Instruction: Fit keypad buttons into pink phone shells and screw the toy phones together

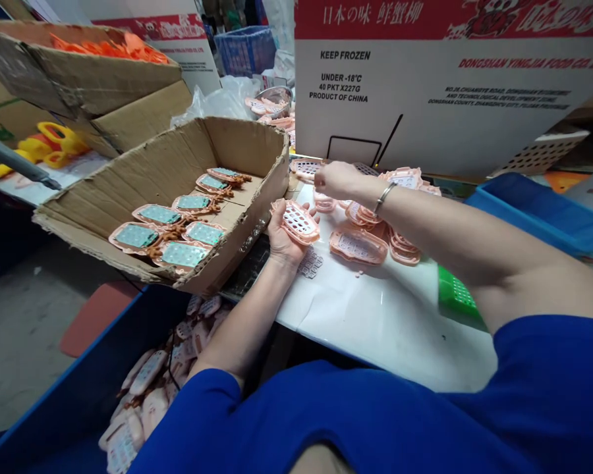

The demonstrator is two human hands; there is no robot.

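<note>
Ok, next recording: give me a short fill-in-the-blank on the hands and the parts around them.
1. The left hand holds one gridded shell of ____ plastic.
2. The right hand, resting on the pile of shells on the white table, wears a ____ at the wrist.
3. The pieces with teal panels lie in rows in an open ____ box.

Missing words: pink; bracelet; cardboard.

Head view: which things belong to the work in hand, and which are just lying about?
In use: left hand holding pink shell; right hand at shell pile; carton of pieces.
Lying about: yellow toys; green basket; frozen-food box.
</note>
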